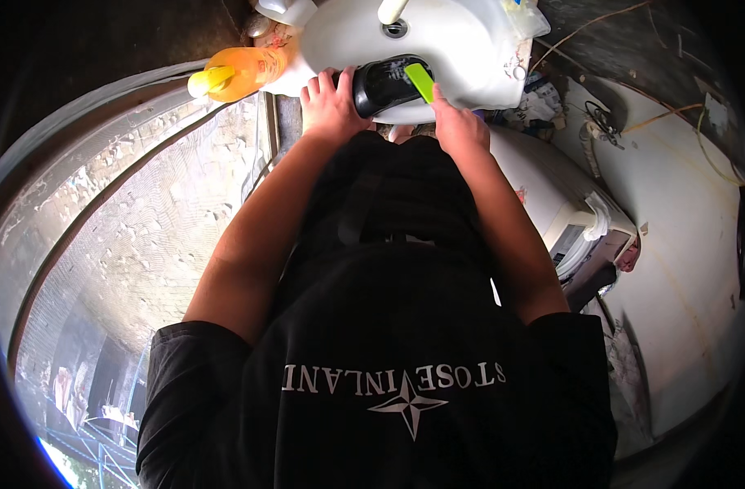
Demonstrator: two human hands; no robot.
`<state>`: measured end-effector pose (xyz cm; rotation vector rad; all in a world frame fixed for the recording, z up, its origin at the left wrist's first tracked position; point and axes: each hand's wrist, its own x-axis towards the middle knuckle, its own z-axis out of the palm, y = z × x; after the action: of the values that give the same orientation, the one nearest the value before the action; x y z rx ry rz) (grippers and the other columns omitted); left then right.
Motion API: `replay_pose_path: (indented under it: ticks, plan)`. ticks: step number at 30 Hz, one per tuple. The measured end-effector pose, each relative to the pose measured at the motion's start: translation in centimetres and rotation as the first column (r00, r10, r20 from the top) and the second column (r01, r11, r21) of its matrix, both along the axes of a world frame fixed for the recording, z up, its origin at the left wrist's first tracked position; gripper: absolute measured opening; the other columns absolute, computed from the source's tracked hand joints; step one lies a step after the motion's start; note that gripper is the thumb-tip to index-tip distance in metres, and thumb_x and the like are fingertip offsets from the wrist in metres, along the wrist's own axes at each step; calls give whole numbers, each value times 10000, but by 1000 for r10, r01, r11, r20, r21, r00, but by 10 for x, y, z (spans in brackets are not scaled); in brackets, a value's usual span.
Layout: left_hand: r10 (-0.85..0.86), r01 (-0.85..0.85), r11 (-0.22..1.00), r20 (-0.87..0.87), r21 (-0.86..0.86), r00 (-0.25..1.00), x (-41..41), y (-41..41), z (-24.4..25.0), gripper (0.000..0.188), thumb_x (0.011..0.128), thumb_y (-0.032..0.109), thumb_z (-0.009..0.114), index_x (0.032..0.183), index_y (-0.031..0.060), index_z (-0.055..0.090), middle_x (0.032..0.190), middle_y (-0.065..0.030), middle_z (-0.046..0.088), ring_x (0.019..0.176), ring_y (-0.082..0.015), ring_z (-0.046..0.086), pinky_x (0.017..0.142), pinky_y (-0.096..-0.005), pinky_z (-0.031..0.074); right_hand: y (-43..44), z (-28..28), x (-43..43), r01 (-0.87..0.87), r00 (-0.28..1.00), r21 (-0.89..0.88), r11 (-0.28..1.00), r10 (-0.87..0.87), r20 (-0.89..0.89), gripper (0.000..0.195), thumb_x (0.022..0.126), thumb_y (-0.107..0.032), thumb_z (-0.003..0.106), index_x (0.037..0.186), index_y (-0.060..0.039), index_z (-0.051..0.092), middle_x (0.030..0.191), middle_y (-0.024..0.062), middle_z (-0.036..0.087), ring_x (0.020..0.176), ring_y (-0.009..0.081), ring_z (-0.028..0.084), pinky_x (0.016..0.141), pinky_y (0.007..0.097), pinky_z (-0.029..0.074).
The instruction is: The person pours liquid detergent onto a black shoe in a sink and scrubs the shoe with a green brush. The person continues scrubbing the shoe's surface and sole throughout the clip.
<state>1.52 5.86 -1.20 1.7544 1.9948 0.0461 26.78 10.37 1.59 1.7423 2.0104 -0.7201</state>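
A black slipper [381, 85] with whitish suds on its surface is held over the near side of a white washbasin [464, 36]. My left hand [335, 101] grips its left end, the fingers curled around the edge. In my right hand [461, 125] is a bright green brush [419, 82], its head lying on the right part of the slipper. The brush's bristles are hidden beneath it. Past the slipper, the metal drain [395, 28] shows under the tip of a pale faucet [392, 9].
An orange bottle with a yellow cap [241, 73] stands left of the basin, by a window [140, 202]. A clear plastic bag [525, 21] lies on the basin's right rim. To my right are a white appliance [549, 183] and a corrugated hose [590, 147].
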Motion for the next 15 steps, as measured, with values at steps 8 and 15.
replay_pose_path:
  ticks: [8, 15]
  plan:
    - [-19, 14, 988, -32, -154, 999, 3, 14, 10, 1146, 652, 510, 959, 1596, 217, 379, 1485, -160, 453, 1377, -430, 459, 1159, -579, 393, 9, -10, 12, -4, 998, -95, 995, 10, 58, 708, 1051, -188, 605, 1701, -237, 329, 1010, 209, 772, 909, 365, 775, 771, 500, 602]
    - [-9, 1, 989, -50, -149, 999, 5, 13, 9, 1122, 664, 512, 953, 1582, 184, 399, 1465, -182, 492, 1377, -420, 464, 1178, -566, 362, 14, -4, -23, 92, 996, -114, 989, -89, 29, 672, 1070, -214, 574, 1695, -276, 332, 1113, 271, 754, 1036, 438, 748, 928, 526, 585]
